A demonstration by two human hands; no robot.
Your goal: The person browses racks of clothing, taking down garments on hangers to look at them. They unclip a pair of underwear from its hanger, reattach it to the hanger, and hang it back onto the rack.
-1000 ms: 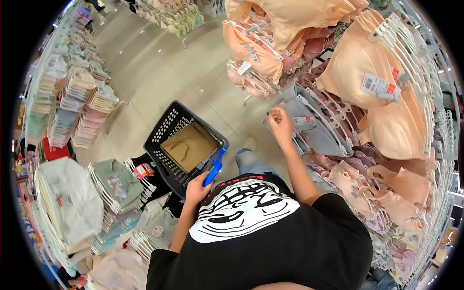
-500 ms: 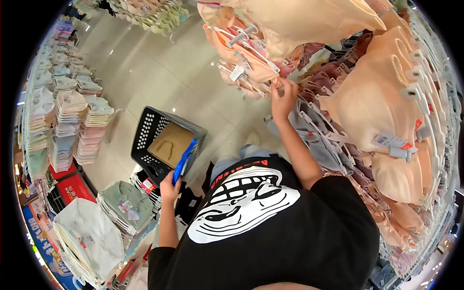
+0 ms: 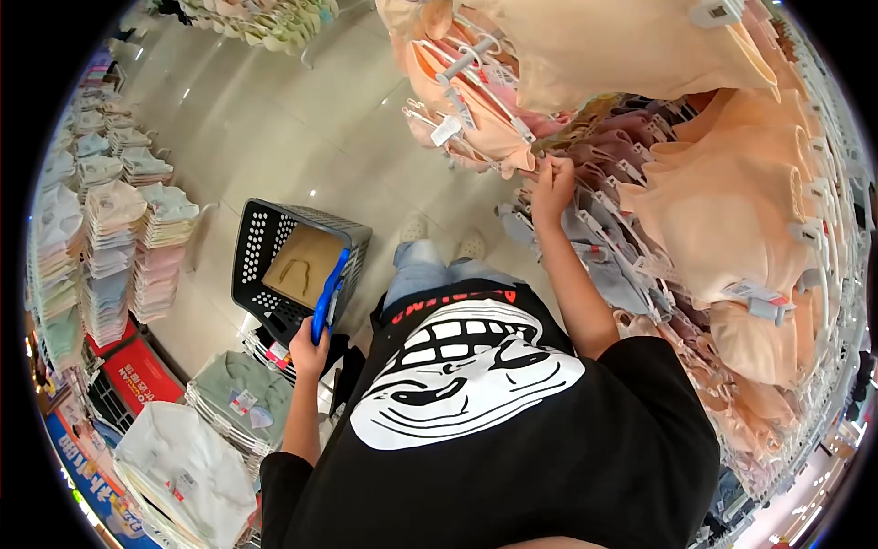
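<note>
My left hand (image 3: 308, 349) is closed around the blue handle (image 3: 326, 297) of a dark shopping basket (image 3: 252, 245). A flat brown paper bag (image 3: 311, 247) with a cord handle lies inside the basket. At the upper middle, my right hand (image 3: 553, 190) pinches the lower end of a peach bra (image 3: 494, 128). That bra hangs with others on white hangers from a rack arm, and a white tag (image 3: 445, 130) dangles among them. My right fingertips are partly hidden against the fabric.
Peach bras (image 3: 732, 215) fill the rack on my right, with grey ones (image 3: 594, 252) below. Stacked pastel garments (image 3: 110, 247) hang at the left. White garments (image 3: 187, 467) and a green top (image 3: 240, 393) stand near my left arm. The tiled floor (image 3: 338, 119) runs between the racks.
The basket and my left hand have shifted left and slightly down in view. My right hand is a little further right, still at the bra. Both shoes now show.
</note>
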